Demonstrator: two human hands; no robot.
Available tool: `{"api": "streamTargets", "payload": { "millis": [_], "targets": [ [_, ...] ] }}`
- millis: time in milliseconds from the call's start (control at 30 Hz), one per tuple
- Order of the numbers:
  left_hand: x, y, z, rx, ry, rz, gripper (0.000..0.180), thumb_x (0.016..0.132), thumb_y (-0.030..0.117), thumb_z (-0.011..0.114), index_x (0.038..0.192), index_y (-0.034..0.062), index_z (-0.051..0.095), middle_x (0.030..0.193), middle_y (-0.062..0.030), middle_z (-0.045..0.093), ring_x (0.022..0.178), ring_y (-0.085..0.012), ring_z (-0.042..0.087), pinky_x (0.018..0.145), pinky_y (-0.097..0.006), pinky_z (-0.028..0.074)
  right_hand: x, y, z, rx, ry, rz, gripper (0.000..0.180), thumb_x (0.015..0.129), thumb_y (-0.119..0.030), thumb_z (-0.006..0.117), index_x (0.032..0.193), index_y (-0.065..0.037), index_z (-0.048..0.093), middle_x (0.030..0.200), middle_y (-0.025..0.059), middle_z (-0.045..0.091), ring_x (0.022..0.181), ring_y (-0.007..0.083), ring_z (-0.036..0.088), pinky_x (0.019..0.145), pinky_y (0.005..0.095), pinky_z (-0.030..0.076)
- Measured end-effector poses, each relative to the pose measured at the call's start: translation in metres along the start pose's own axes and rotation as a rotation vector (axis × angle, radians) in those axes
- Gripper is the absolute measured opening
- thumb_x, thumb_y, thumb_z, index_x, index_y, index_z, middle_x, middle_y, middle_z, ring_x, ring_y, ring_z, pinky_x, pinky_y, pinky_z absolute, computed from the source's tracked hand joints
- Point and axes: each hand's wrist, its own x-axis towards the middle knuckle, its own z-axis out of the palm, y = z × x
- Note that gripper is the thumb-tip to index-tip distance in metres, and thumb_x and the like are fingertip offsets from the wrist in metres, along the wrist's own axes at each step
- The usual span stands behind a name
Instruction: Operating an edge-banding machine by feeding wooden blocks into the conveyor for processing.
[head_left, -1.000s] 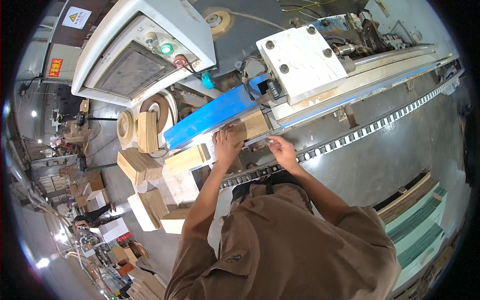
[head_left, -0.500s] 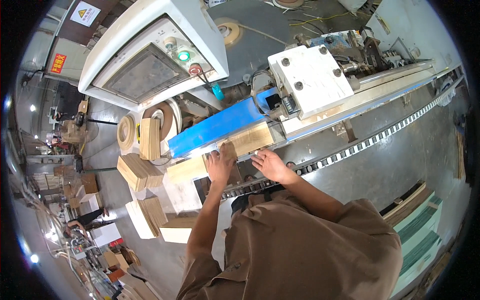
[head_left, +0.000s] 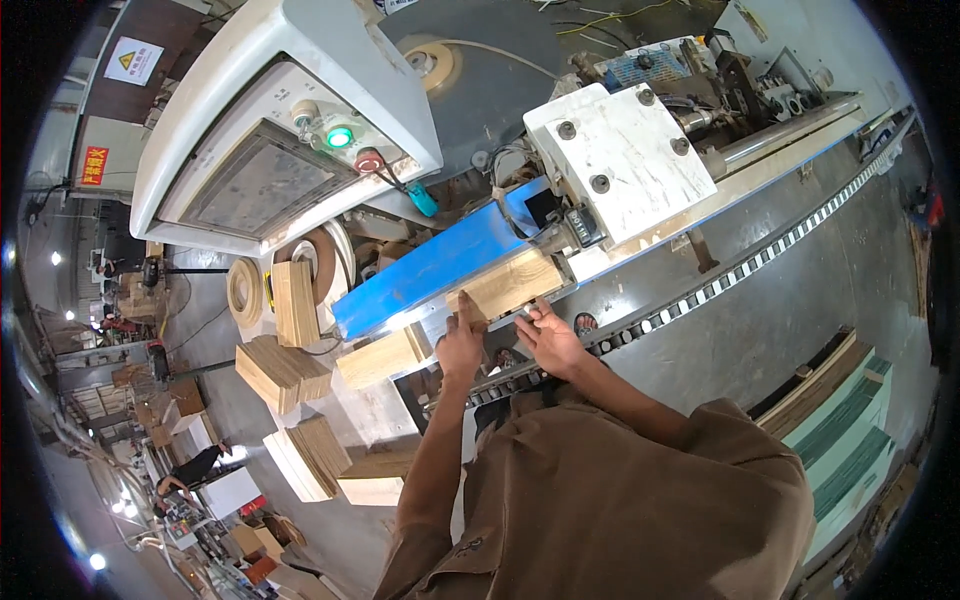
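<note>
A light wooden board (head_left: 512,284) lies flat along the blue guard (head_left: 435,262) of a machine, its right end close to the white machine head (head_left: 625,155). My left hand (head_left: 461,347) is at the board's left end, its index finger stretched out onto the wood and the other fingers partly curled. My right hand (head_left: 552,342) is at the near edge, palm turned up and fingers apart, the fingertips at or against the edge. Left of my left hand, a small stack of boards (head_left: 380,360) rests on the machine table.
More board stacks stand at the left: one upright (head_left: 295,305), one fanned (head_left: 282,372) and another below (head_left: 308,455). A control panel (head_left: 270,170) with a lit green button rises behind. A roller track (head_left: 700,297) curves along the near side. Green-and-wood panels (head_left: 835,430) lie at right.
The board has slid right along the guard, toward the machine head. My left hand has moved right with it, off the small stack's end. The whole view has shifted slightly.
</note>
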Motion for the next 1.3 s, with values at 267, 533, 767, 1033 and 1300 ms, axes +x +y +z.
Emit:
{"api": "streamTargets", "payload": {
  "millis": [267, 533, 767, 1033, 1300],
  "targets": [
    [0.007, 0.048, 0.008, -0.009, 0.018, 0.026, 0.088, 0.100, 0.044, 0.064, 0.170, 0.0184, 0.017, 0.123, -0.0202, 0.067, 0.087, -0.0396, 0.075, 0.077, -0.051, 0.061, -0.014, -0.031, -0.003, -0.072, -0.111, -0.148, 0.080, 0.098, -0.009, 0.054, 0.169, -0.015, 0.019, 0.167, 0.0049, 0.032, 0.154, 0.0395, 0.038, 0.126, 0.0490, 0.034],
    [0.022, 0.105, 0.006, -0.080, -0.030, 0.020, 0.089, 0.103, 0.051, 0.058, 0.171, 0.0172, 0.011, 0.136, -0.0272, 0.064, 0.091, -0.0439, 0.075, 0.083, -0.054, 0.060, -0.016, -0.052, -0.042, -1.221, -0.032, -0.374, 0.049, 0.100, -0.011, 0.055, 0.149, -0.005, 0.057, 0.135, 0.0125, 0.069, 0.108, 0.0320, 0.074, 0.099, 0.0399, 0.056],
    [0.001, 0.044, -0.005, -0.333, 0.229, 0.295, 0.069, 0.100, 0.032, 0.069, 0.160, 0.0107, 0.042, 0.115, -0.0181, 0.072, 0.093, -0.0415, 0.069, 0.088, -0.050, 0.056, -0.037, -0.084, -0.052, -2.095, 0.031, -0.723, 0.024, 0.092, -0.025, 0.070, 0.110, -0.011, 0.076, 0.107, 0.0137, 0.077, 0.097, 0.0371, 0.073, 0.085, 0.0447, 0.059],
    [-0.044, -0.172, -0.054, 0.081, 0.182, -0.101, 0.102, 0.065, 0.039, 0.098, 0.150, 0.0082, 0.049, 0.142, -0.0204, 0.055, 0.137, -0.0414, 0.049, 0.113, -0.057, 0.038, -0.027, -0.073, -0.053, -2.156, 0.165, -0.816, 0.021, 0.093, -0.030, 0.067, 0.098, -0.012, 0.075, 0.094, 0.0110, 0.075, 0.088, 0.0359, 0.072, 0.080, 0.0454, 0.057],
    [-0.028, -0.201, -0.093, 0.330, -0.112, -0.030, 0.103, 0.066, 0.026, 0.095, 0.155, 0.0114, 0.046, 0.150, -0.0147, 0.051, 0.144, -0.0342, 0.045, 0.122, -0.048, 0.036, -0.031, -0.077, -0.052, -2.150, 0.108, -0.836, 0.018, 0.091, -0.028, 0.069, 0.096, -0.012, 0.074, 0.090, 0.0101, 0.074, 0.085, 0.0349, 0.071, 0.077, 0.0457, 0.057]
  ]
}}
